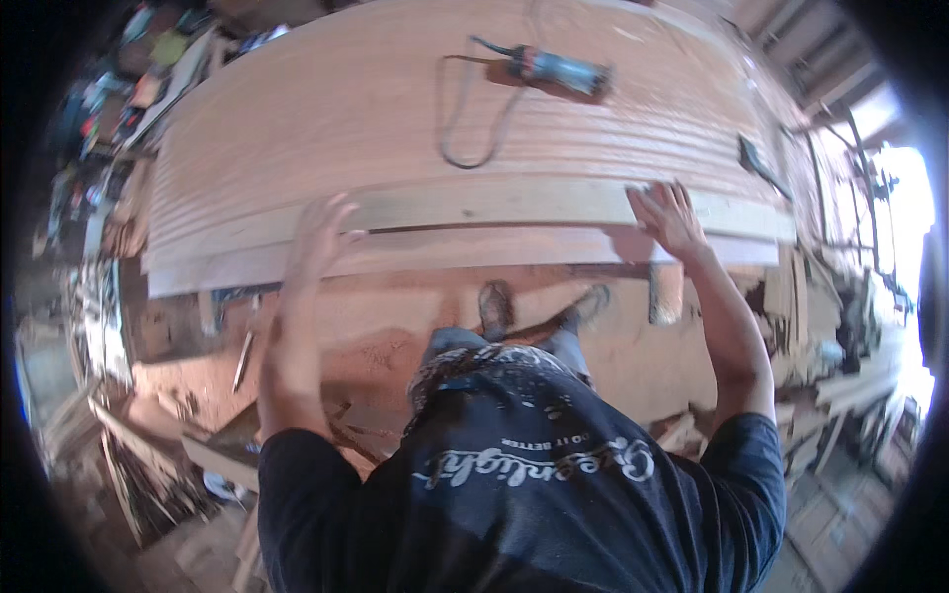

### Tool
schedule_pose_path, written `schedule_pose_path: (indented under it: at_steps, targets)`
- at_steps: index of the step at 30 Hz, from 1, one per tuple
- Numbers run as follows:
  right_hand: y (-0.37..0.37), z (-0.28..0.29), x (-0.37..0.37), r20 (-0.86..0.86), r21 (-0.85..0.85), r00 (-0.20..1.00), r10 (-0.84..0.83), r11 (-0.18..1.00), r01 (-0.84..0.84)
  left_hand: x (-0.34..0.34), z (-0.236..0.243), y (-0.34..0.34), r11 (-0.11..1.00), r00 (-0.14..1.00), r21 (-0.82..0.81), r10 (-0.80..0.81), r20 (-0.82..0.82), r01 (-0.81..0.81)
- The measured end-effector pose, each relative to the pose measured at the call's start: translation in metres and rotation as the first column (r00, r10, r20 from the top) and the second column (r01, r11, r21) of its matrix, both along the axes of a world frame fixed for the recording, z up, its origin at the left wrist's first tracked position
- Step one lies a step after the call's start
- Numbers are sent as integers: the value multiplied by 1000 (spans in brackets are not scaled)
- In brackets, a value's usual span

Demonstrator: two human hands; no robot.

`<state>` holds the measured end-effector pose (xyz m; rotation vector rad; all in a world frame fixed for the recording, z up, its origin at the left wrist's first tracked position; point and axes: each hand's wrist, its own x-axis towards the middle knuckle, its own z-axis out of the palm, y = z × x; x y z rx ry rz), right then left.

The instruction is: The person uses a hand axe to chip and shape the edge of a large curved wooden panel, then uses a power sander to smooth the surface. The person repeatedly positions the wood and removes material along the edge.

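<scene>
A long pale wooden board (514, 203) lies crosswise on the near part of a large wooden worktable (297, 119). My right hand (674, 219) rests at the board's right part, with its fingers stretched out over the wood. Toward the board's left part is my left hand (321, 232), blurred by motion; its fingers and thumb look apart, and whether it touches the board I cannot tell. Neither hand appears to hold anything. Farther back on the table lies a teal corded hand-held power tool (561, 72), its dark cord looped to the left.
A dark-headed tool with a handle (759, 163) lies at the table's right end. A table leg (665, 295) stands below the near edge. Wood scraps (148, 474) and stacked planks (865, 381) lie around me. A thin light stick (242, 361) is at lower left.
</scene>
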<state>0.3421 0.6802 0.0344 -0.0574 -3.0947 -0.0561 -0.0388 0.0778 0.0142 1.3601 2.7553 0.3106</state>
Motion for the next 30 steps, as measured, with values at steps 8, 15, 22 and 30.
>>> schedule_pose_path:
  at_steps: [8, 15, 22, 30]
  targets:
    - [-7, 94, 35, -190, -36, 967, -171, 985, 167, -1, 50, 19, 960, 989, 253, -92, -118, 120]
    - [-46, -27, 32, 142, -132, 943, -302, 938, 320, 18, -27, 21, 987, 991, 110, -105, -85, 114]
    - [-19, 5, 21, 179, -47, 968, -173, 982, 184, 11, -3, 22, 996, 999, 83, -35, -21, 36]
    - [-17, 12, 12, 110, -86, 970, -216, 970, 225, -1, -7, 23, 983, 999, 179, -29, -31, 34]
